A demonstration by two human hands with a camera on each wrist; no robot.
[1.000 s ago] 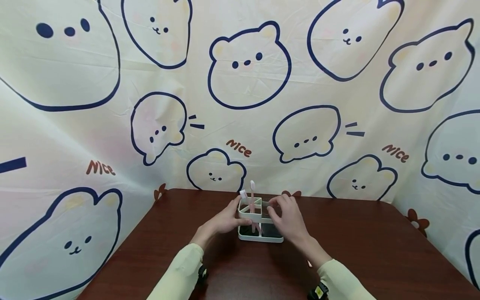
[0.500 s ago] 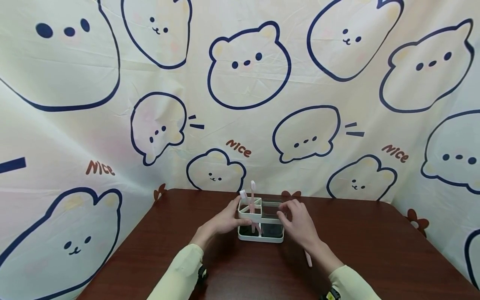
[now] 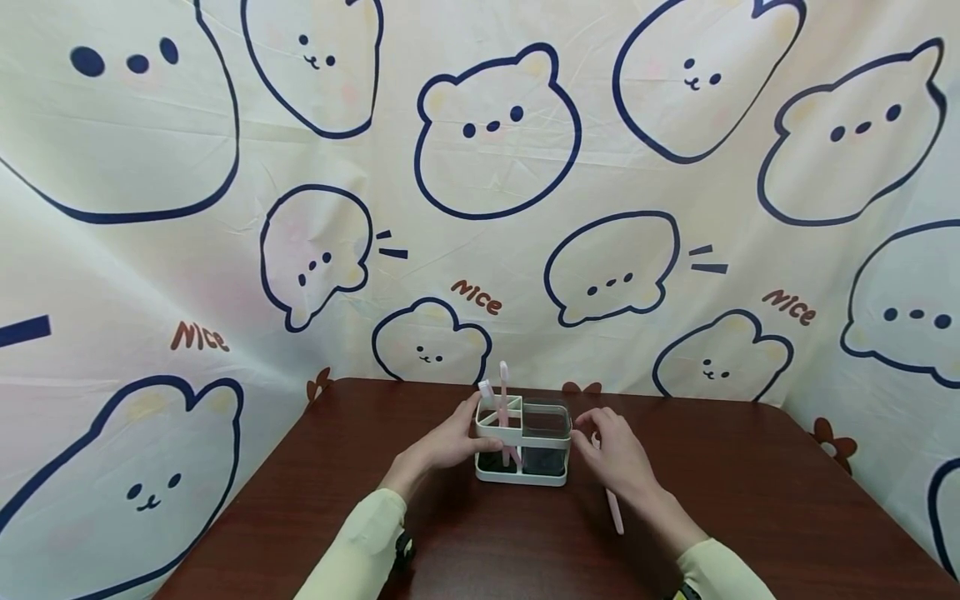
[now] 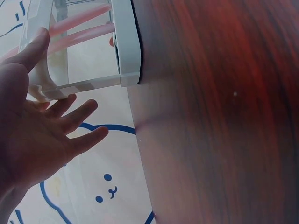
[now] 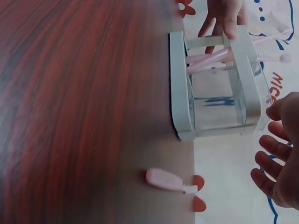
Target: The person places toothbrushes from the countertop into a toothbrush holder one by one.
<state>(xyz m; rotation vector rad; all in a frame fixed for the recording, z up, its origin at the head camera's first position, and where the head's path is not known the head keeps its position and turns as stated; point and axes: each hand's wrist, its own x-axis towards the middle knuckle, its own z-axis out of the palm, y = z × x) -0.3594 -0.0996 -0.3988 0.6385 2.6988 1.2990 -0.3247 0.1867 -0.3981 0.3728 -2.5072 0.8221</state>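
A white toothbrush holder (image 3: 513, 435) stands on the table, with two pink toothbrushes (image 3: 504, 404) leaning in its left compartments. In its right compartment sits a clear cup (image 5: 212, 95). My left hand (image 3: 450, 437) grips the holder's left end, thumb over the front of the upper rim and fingers at the side. Just off the holder's right end is my right hand (image 3: 615, 450), its fingers loosely bent and nothing in them; the right wrist view has its fingertips close to the rim. Another pink toothbrush (image 3: 614, 510) lies on the table, partly hidden by the right hand.
The dark reddish-brown table (image 3: 315, 500) reaches back to a cream cloth backdrop (image 3: 495, 250) with cartoon bear outlines. The holder stands near the table's far edge.
My right hand has drawn off the clear cup toward the right and now lies beside the holder. This uncovers the cup and more of the lying toothbrush. My left hand stays put.
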